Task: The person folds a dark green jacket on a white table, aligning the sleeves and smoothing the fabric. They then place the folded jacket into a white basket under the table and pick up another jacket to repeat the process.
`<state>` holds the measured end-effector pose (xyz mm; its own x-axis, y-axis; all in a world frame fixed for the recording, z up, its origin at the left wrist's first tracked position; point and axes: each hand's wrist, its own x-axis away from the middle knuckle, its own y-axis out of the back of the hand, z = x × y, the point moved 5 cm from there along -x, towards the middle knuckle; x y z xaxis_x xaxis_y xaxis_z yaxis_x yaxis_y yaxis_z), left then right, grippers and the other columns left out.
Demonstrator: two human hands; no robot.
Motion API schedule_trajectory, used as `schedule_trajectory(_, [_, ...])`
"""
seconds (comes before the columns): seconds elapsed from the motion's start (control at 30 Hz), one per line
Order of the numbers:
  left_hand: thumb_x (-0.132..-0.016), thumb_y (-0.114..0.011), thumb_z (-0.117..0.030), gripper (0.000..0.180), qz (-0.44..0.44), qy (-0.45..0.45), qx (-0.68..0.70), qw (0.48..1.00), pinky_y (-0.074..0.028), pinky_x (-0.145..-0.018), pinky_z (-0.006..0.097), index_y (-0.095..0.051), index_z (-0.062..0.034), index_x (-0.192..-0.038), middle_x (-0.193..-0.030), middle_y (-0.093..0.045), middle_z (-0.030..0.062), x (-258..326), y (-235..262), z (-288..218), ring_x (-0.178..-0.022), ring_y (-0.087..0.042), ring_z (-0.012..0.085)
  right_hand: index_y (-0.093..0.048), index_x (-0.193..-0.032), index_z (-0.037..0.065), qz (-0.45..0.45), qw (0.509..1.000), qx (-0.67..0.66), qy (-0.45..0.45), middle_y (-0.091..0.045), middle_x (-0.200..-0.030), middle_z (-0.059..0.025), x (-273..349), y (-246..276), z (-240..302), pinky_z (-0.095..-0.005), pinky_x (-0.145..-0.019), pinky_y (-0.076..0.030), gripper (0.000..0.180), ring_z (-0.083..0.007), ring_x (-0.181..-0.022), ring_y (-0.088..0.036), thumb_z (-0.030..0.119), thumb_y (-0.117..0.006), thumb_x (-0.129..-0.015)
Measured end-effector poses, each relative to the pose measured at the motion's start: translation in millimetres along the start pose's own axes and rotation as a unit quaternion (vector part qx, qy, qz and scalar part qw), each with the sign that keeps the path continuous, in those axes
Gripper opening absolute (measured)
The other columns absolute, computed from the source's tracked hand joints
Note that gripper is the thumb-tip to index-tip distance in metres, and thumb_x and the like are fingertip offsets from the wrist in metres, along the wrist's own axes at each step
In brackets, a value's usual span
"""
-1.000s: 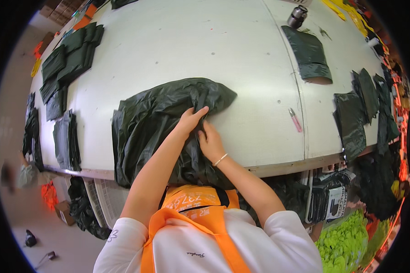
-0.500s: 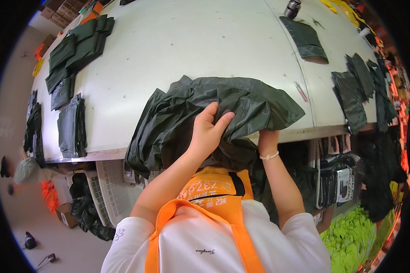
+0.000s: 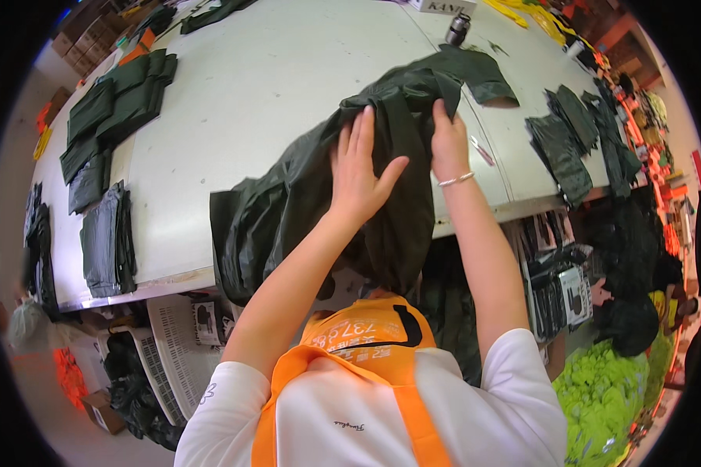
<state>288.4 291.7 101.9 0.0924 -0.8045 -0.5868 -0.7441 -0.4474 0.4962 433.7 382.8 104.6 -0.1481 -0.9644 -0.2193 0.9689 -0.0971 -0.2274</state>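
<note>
A dark green, glossy waterproof garment [image 3: 288, 187] lies bunched over the near table edge, partly hanging down toward my apron. Its upper part stretches away to the right, close to a folded dark green piece [image 3: 487, 74]. My left hand [image 3: 364, 171] rests flat on the crumpled cloth, fingers stretched out and thumb apart. Farther right, my right hand [image 3: 449, 148], with a bracelet on its wrist, grips the garment's right edge between thumb and fingers; part of that grip is hidden by the cloth.
Folded dark green stacks [image 3: 107, 241] line the white table's [image 3: 234, 101] left side; more folded pieces [image 3: 561, 156] lie at the right. Small pink-handled snips [image 3: 483, 152] lie right of my right hand. A dark flask [image 3: 458, 29] stands at the back. White crates [image 3: 183, 350] sit below the edge.
Both hands have moved farther over the table, the right one rising from below the edge to above it. The garment has been drawn out away from me and to the right.
</note>
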Motion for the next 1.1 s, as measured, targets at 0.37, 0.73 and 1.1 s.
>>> schedule_trajectory(0.37, [-0.084,-0.057,-0.042,0.067,0.285,0.123,-0.263,0.913,-0.033,-0.101,0.045,-0.032,-0.0162,-0.140,-0.138,-0.039,0.0152,76,-82,201,-0.124,-0.037,0.0372,-0.060,-0.103,0.000,0.115,0.866,0.479,-0.082,-0.063,-0.103,-0.0199,-151,89,-199,-0.0384,-0.083,-0.046,0.041,-0.0356,-0.095,-0.059,0.032,-0.067,-0.079])
schedule_trajectory(0.73, [-0.074,-0.069,-0.015,0.014,0.186,0.022,-0.108,0.976,-0.048,-0.068,0.036,-0.068,-0.0072,-0.085,-0.080,-0.062,0.0087,-73,-148,146,-0.075,-0.058,0.0277,-0.055,-0.113,0.002,0.107,0.787,0.608,0.000,-0.051,-0.114,-0.0128,-137,279,-193,-0.0399,-0.091,-0.041,0.037,-0.0325,-0.107,-0.045,0.008,-0.065,-0.078])
schedule_trajectory(1.1, [-0.068,-0.074,-0.018,0.022,0.278,0.139,-0.057,0.949,-0.046,-0.078,0.033,-0.071,-0.0102,-0.088,-0.091,-0.058,0.0031,-101,-245,233,-0.089,-0.054,0.0231,-0.048,-0.112,0.002,0.105,0.959,0.171,-0.202,-0.058,-0.094,-0.0056,-161,144,-194,-0.0225,-0.068,-0.046,0.029,-0.0088,-0.077,-0.053,0.020,-0.056,-0.091])
